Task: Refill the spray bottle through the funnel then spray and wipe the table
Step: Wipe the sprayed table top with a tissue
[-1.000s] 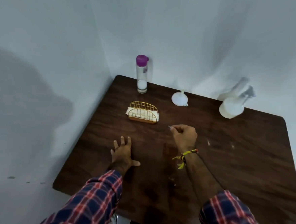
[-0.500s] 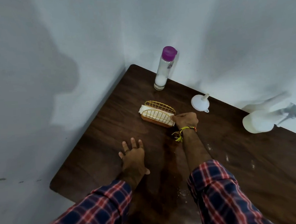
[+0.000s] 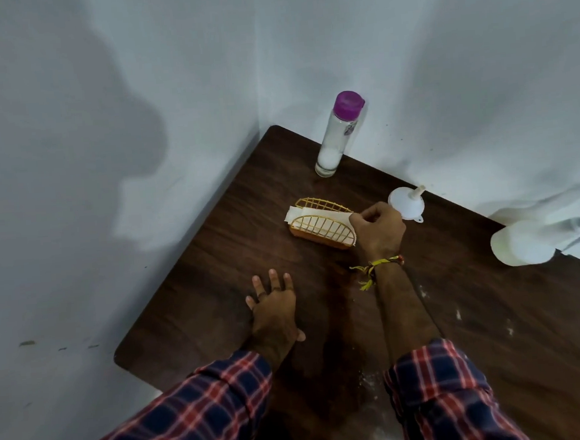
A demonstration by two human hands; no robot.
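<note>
A white spray bottle [image 3: 524,246] stands at the table's far right edge, blurred. The white funnel [image 3: 409,204] rests upside down, spout up, by the back wall. A clear bottle with a purple cap [image 3: 333,141], a little white liquid at its bottom, stands in the back corner. A gold wire holder [image 3: 320,226] keeps white napkins [image 3: 310,215] upright. My right hand [image 3: 378,230] is at the holder's right end, fingers pinched on a napkin's edge. My left hand [image 3: 274,312] lies flat on the table with fingers spread, holding nothing.
The dark wooden table [image 3: 495,325] sits in a corner between two pale walls. Wet patches and white specks mark its surface near my right sleeve. Its left edge and rounded near-left corner drop off beside the wall.
My right hand has moved forward from mid-table to the napkin holder and closed on a napkin. The view has swung left. My left hand has stayed flat.
</note>
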